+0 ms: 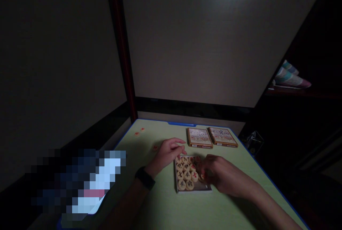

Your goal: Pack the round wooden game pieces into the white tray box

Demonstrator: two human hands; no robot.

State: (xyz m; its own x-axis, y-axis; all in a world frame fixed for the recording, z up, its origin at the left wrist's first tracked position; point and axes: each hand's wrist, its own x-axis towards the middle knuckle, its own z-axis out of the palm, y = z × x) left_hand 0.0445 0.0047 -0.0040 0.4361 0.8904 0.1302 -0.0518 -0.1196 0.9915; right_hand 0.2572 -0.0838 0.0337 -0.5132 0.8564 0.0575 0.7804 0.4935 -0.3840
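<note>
A shallow open box (196, 186) stands on the green table, with round wooden Chinese chess pieces (187, 175) set in rows inside it. Their characters are black or red. My right hand (223, 174) reaches over the box's right side, its fingers curled together on a Chinese chess piece (202, 177) that they partly cover. At the box's far left corner is my left hand (169, 150), holding nothing, fingers stretched to the right and a fingertip close to the rim. A dark watch band circles the left wrist.
Two flat printed boxes (200, 138) lie side by side at the table's far edge. Several loose pieces (137, 134) lie at the far left and near my left hand. A bright pixelated screen (98, 183) is at the left edge. Walls rise behind the table (149, 205).
</note>
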